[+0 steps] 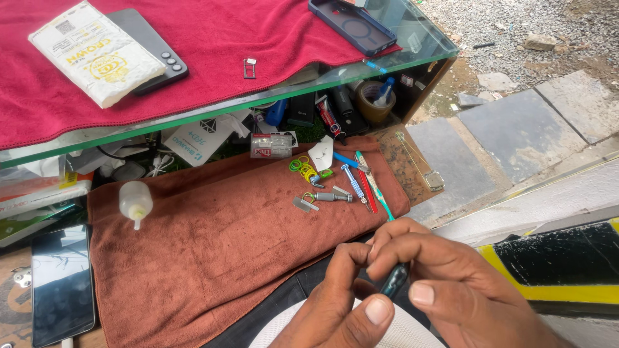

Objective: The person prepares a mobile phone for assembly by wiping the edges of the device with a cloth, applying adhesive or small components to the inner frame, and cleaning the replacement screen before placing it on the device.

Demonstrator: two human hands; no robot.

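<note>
Teal tool (394,281) pinched between left hand (342,303) and right hand (464,283).

White-and-yellow packet (95,53) lies on red cloth (245,32); dark phone screen (62,285) lower left.

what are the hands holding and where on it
A small dark teal tool, pinched between the fingertips of both the left hand and right hand; which part is unclear.

Small dark tool pinched between two hands

The slim dark teal tool (394,281) sits at five o'clock in view, tilted, mostly hidden by fingers.
</note>
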